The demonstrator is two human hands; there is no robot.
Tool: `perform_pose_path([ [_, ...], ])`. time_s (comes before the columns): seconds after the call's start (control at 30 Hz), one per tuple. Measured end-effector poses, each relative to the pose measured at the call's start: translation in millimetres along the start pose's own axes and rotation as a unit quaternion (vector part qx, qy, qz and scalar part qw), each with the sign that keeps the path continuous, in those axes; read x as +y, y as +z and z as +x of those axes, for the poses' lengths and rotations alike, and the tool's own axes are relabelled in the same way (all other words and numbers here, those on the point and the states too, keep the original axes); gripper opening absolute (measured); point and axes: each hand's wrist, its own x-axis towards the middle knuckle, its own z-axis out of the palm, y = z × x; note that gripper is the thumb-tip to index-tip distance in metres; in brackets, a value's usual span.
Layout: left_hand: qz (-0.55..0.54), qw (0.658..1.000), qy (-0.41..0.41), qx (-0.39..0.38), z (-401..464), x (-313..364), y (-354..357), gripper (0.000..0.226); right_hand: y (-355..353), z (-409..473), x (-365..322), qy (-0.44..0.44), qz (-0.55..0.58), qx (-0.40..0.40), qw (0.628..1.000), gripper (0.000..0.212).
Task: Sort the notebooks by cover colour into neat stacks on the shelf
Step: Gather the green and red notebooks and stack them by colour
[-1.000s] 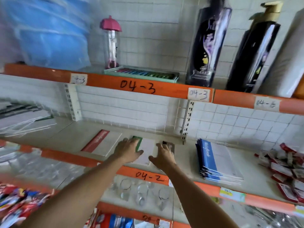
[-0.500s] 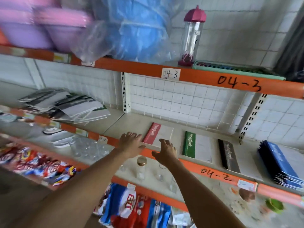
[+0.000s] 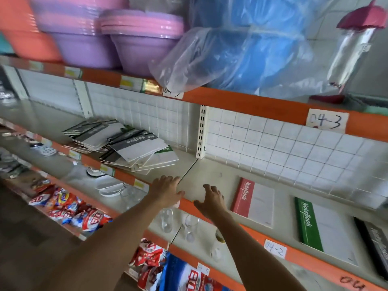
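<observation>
Head view shows 3 notebooks laid out singly on the shelf (image 3: 205, 171): a red notebook (image 3: 253, 201), a green notebook (image 3: 324, 229) and a black notebook (image 3: 375, 246) at the right edge. A mixed pile (image 3: 123, 143) of notebooks left of them looks unsorted, so most of the task remains. Left hand (image 3: 165, 191) and right hand (image 3: 211, 199), fingers spread and holding nothing, hover near the shelf's front edge between pile and red notebook.
</observation>
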Motion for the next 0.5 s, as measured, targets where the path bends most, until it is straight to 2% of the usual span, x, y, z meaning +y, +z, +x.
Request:
perform_pose_path([
  [0.13, 0.025, 0.999, -0.007, -0.019, 38, -53, -6, 0.065, 17, 54, -40, -0.002, 0.019, -0.007, 1.0, 0.07],
  [0.4, 0.061, 0.997, -0.056, 0.008, 103, -146, -4, 0.072, 53, 136, -93, -0.027, 0.004, -0.04, 0.999, 0.073],
  [0.5, 0.064, 0.997, -0.049, 0.004, 111, -169, -3, 0.068, 67, 158, -113, -0.035, -0.013, -0.049, 0.998, 0.073],
])
